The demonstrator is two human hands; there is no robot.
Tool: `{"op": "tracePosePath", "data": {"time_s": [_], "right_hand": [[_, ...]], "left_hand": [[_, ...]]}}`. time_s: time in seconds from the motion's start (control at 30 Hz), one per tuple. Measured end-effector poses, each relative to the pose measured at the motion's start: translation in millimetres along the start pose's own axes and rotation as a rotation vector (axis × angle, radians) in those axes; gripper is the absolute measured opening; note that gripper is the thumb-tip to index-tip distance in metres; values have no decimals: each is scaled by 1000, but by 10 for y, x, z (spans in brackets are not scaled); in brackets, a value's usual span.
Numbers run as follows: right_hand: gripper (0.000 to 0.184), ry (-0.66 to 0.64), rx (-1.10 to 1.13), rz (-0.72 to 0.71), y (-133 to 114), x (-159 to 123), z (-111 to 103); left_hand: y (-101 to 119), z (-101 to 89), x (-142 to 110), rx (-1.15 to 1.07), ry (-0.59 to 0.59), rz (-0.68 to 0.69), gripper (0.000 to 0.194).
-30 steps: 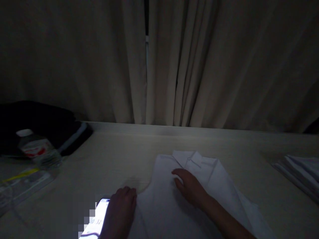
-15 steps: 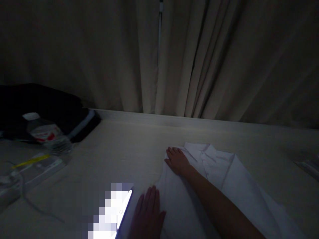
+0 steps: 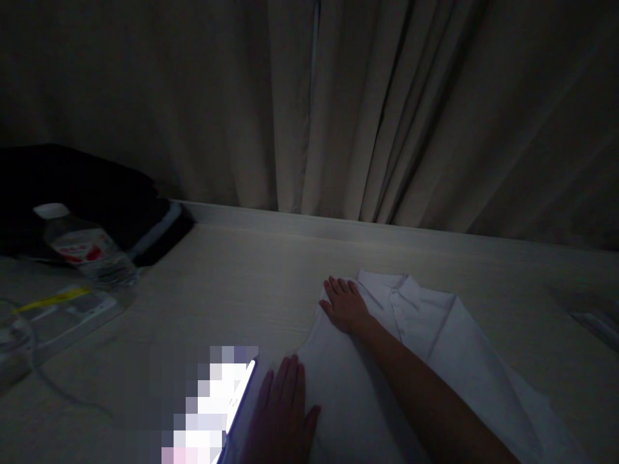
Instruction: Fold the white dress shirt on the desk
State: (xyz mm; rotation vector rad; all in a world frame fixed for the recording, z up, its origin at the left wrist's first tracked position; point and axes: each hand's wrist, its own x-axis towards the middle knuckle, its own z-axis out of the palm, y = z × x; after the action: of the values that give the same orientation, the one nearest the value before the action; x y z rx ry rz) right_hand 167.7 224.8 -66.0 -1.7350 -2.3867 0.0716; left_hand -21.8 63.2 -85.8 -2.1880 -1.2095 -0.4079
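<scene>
Head view shows the white shirt [image 3: 416, 361] spread flat on the bench [image 3: 232, 283], with the right hand [image 3: 344, 305] pressed open near its collar and the left hand [image 3: 285, 412] flat on its near-left edge, neither gripping, seemingly pinning the cloth smooth. Left of the shirt a lit phone [image 3: 227, 412] touches the left hand; farther left lie a water bottle [image 3: 84, 248] and a dark bag [image 3: 97, 200], well apart and not in the way.

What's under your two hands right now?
Both the left hand and the right hand lie flat on the white shirt, spread over the table. The table beneath the shirt is covered.
</scene>
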Motion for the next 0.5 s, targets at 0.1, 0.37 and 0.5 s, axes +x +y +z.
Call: {"op": "tracePosePath", "data": {"time_s": [0.1, 0.37, 0.5], "right_hand": [[62, 65, 86, 47, -7, -60, -93], [44, 195, 587, 362, 196, -1153, -672], [44, 164, 712, 576, 447, -2462, -834]], "left_hand": [[-67, -67, 66, -51, -33, -14, 45], [-232, -299, 131, -299, -318, -168, 50], [238, -401, 81, -570, -320, 90, 53]]}}
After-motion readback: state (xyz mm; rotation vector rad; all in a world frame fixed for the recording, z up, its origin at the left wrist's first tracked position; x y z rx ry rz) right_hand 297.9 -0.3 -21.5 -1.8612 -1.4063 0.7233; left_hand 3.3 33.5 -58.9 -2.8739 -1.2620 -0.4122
